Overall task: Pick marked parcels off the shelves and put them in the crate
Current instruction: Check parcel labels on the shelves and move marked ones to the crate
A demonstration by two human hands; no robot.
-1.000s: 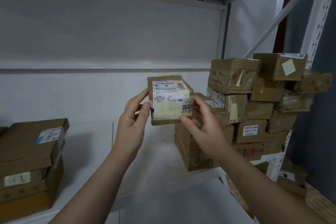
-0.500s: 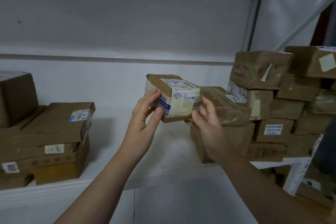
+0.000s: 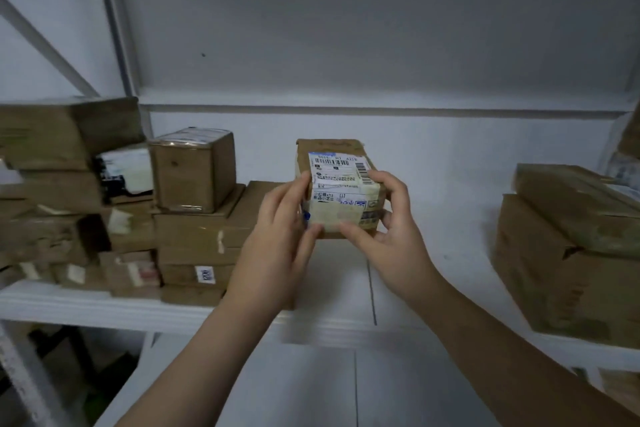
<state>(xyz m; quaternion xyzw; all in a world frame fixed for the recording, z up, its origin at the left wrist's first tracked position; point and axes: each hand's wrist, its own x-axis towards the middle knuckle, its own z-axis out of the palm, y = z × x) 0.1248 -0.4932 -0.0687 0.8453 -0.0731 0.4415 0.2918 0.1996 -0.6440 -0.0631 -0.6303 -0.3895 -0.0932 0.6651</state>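
We hold labelled parcel point(image 3: 341, 189) centre frame, left hand point(image 3: 277, 246) and right hand point(image 3: 391, 232) fingers clamped round it; crate unseen, drop-off remains.

- Held both hands at the centre of the frame, close together, palms turned toward each other.
- Gripped the left side of a parcel point(image 3: 337, 184) with the left hand point(image 3: 277, 246): thumb laid along the lower front edge, fingers up the side.
- Gripped the right side with the right hand point(image 3: 393, 239): thumb on the lower front edge, forefinger curled over the upper corner, other fingers curled behind.
- Set the two thumb tips near each other, not touching.
- Stretched the bare left forearm point(image 3: 207, 350) up from the bottom edge, left of centre.
- Slanted the bare right forearm point(image 3: 502, 350) up and left from the lower right corner.
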